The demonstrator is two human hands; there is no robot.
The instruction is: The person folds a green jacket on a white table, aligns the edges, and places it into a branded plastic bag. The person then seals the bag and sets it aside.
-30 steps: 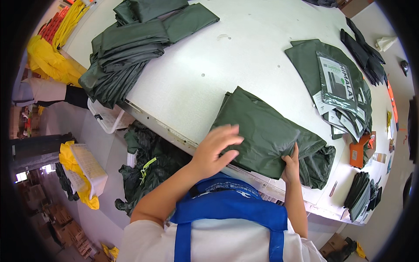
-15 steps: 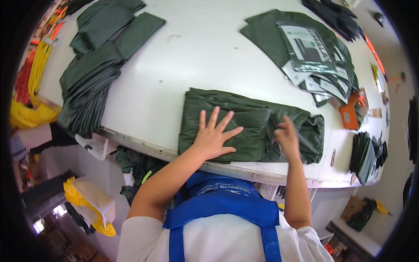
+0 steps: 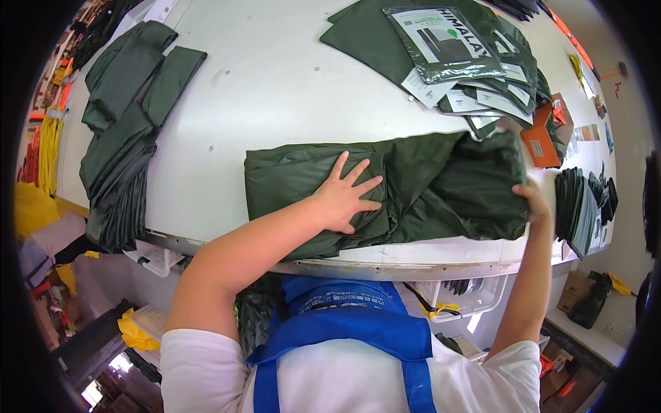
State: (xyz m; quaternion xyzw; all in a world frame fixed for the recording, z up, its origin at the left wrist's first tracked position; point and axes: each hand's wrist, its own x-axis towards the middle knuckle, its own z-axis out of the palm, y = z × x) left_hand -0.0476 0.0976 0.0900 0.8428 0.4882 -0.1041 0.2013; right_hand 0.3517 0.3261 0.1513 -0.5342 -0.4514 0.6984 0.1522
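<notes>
A dark green piece of thin, shiny waterproof fabric (image 3: 430, 179), folded into a long band, lies along the near edge of the white table (image 3: 268, 89). My left hand (image 3: 344, 199) presses flat on its left half, fingers spread. At the far right end, my right hand (image 3: 535, 201) is closed on the fabric's edge, thumb and fingers pinching it. The right part is loose and rumpled, while the left part lies in flatter layers. Some of my right fingers are hidden behind the fabric.
Folded dark green pieces (image 3: 120, 172) lie in an overlapping row at the left. Clear-wrapped packages (image 3: 444, 51) with paper inserts are heaped at the back right. Beside them stands an orange box (image 3: 542, 144), with a green stack (image 3: 575, 206) nearer. A white wire basket (image 3: 475, 297) hangs under the table edge.
My right hand has moved right and taken hold of the fabric's right end, stretching the band out that way. My left hand stays spread on the fabric. The view has shifted slightly.
</notes>
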